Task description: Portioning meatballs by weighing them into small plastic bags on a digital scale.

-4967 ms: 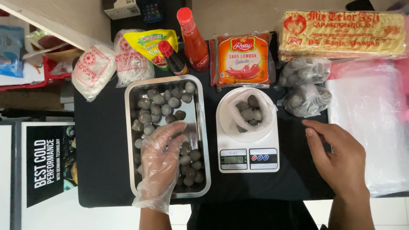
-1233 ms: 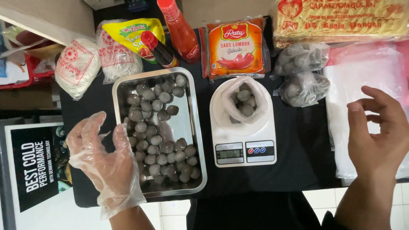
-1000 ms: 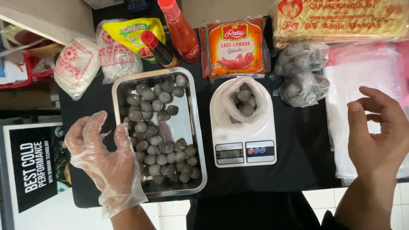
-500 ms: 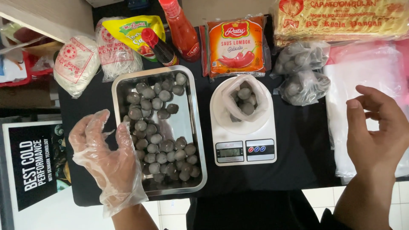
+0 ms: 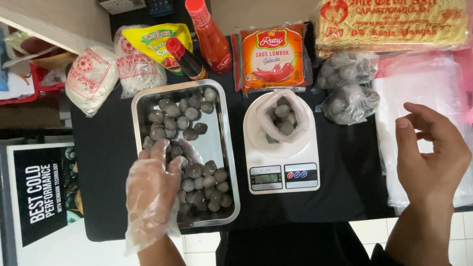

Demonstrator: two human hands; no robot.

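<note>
My gloved left hand point(image 5: 152, 189) is down in the steel tray point(image 5: 224, 143), fingers curled among the grey meatballs point(image 5: 197, 172); whether it pinches one, I cannot tell. My right hand point(image 5: 433, 157) hovers loosely cupped, empty. I judge the loose glove may slip and drop a ball short of the bag on the scale point(image 5: 282, 148).

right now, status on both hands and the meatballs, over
Left hand in clear plastic glove, down in steel tray on grey meatballs. Right hand bare, empty, over plastic sheets. Nothing blocking the white scale.
</note>
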